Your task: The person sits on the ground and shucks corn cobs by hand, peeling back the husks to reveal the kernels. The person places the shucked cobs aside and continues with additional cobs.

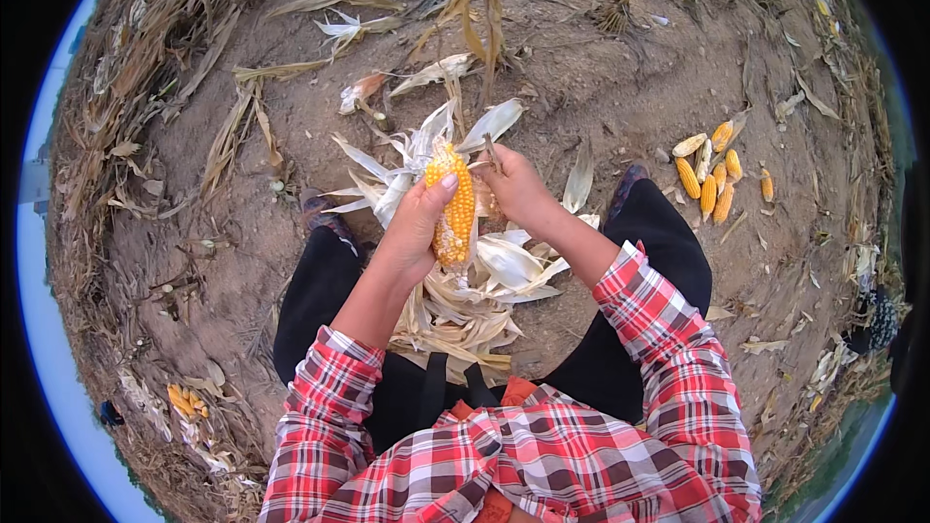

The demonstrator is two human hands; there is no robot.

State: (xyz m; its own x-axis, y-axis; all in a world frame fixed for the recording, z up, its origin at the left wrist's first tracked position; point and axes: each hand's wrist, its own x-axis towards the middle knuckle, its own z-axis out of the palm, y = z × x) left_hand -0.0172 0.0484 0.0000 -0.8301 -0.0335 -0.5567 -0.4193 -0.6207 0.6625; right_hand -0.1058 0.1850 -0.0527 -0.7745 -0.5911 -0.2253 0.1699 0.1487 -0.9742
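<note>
An ear of yellow corn (455, 221) stands lengthwise in front of me, its kernels bare and whitish in patches at both ends. My left hand (418, 225) is closed around its left side, the thumb lying across the kernels. Just right of the ear, my right hand (514, 187) has its fingers curled and pinched on a dry piece of husk (494, 157). Pale husk leaves (392, 185) spread out behind and left of the ear. Beneath both hands lies a heap of stripped husks (465, 312), between my legs.
Several husked corn ears (708, 178) lie on the soil to the right, past my right shoe (629, 185). Another small pile of ears (187, 401) is at lower left. Dry stalks (138, 80) line the left edge, and loose husks (436, 73) lie ahead.
</note>
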